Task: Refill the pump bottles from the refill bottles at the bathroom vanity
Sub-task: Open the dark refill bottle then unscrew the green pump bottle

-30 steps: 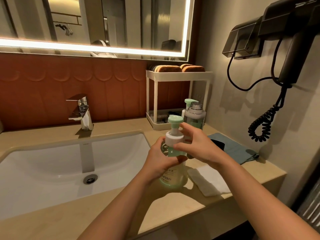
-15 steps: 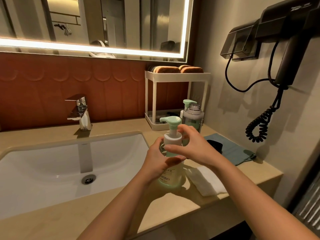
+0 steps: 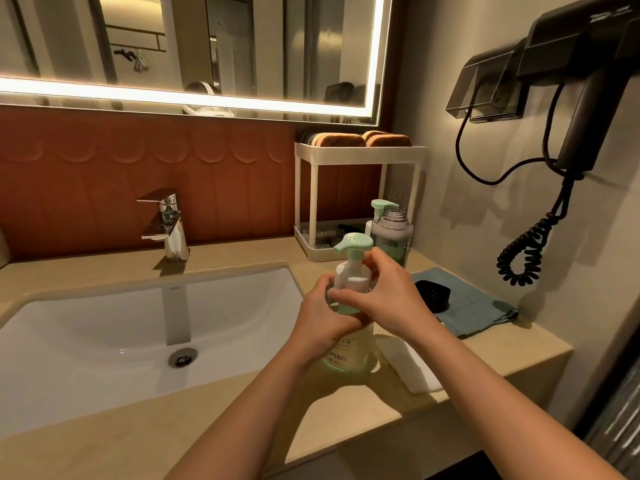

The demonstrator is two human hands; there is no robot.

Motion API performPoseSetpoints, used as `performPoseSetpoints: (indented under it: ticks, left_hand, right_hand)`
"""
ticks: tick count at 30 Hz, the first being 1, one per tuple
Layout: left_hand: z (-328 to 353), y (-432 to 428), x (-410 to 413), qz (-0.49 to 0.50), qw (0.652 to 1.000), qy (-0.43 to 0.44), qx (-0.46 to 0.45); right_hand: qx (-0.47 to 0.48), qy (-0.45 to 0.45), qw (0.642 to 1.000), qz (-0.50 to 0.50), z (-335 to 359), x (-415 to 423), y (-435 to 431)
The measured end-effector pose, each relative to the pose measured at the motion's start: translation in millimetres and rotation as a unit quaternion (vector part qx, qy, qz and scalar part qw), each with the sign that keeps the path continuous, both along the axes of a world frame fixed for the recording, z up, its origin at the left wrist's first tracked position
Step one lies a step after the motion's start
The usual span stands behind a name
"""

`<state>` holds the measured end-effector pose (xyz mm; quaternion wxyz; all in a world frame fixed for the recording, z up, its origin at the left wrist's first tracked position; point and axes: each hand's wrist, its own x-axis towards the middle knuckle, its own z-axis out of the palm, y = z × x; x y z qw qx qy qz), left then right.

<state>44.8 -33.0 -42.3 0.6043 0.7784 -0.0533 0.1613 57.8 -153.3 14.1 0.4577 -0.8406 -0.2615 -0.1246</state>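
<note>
Currently | pump bottle (image 3: 350, 346) upright on vanity counter (image 3: 242, 427), right of sink (image 3: 104, 341) | left hand (image 3: 323, 318) fingers curled round its body | right hand (image 3: 389, 299) fingers gripping white pump collar | 1 grey refill bottle (image 3: 392, 237) stands behind

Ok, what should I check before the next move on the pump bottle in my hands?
1. Bottle steady: ok. The left hand grips the body of the pump bottle, whose base is on the counter.
2. Grip on the pump top: ok. The right hand curls round the white collar under the green head.
3. Collar tight or loose: cannot tell. The hands hide the threads.
4. Fill level: cannot tell. The hands cover most of the body.
5. Refill bottle ready: ok. It stands upright behind, its threaded neck uncapped.
6. Drip cover: ok. The white cloth lies right beside the base.
</note>
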Motion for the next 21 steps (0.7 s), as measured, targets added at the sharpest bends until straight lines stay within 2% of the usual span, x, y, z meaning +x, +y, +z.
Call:
performPoseSetpoints:
  ticks: [5, 11, 15, 21]
  left_hand:
    - [0, 2, 0, 0.002, 1.000, 0.004, 0.009]
    - [1, 3, -1, 0.013, 1.000, -0.001, 0.015]
    - [3, 1, -3, 0.028, 0.999, 0.000, 0.016]
    - [2, -9, -6, 0.077, 0.997, -0.010, 0.005]
  right_hand:
    - [0.023, 0.023, 0.999, 0.044, 7, 5, -6]
    - [0.112, 0.068, 0.988, 0.078, 26, 5, -13]
    - [0.127, 0.079, 0.983, 0.107, 23, 3, -19]
    - [0.261, 0.082, 0.958, 0.084, 19, 11, -32]
